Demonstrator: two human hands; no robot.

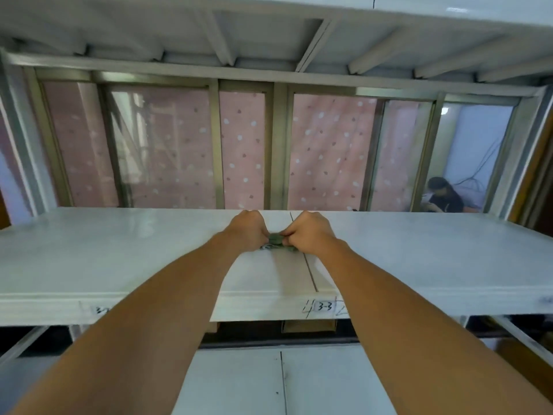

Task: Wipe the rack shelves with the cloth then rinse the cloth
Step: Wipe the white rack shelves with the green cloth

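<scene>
On the white middle shelf (119, 253), toward its far edge, your left hand (247, 232) and right hand (311, 233) sit fisted side by side, both clamped on the bunched green cloth (276, 241) between them. That cloth rests on the shelf, near a label marked 3-3 (324, 307).

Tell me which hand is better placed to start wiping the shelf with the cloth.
Neither clearly. Both the left hand and the right hand grip the green cloth, bunched between them on the shelf. Bare shelf extends to both sides, so either could probably start.
</scene>
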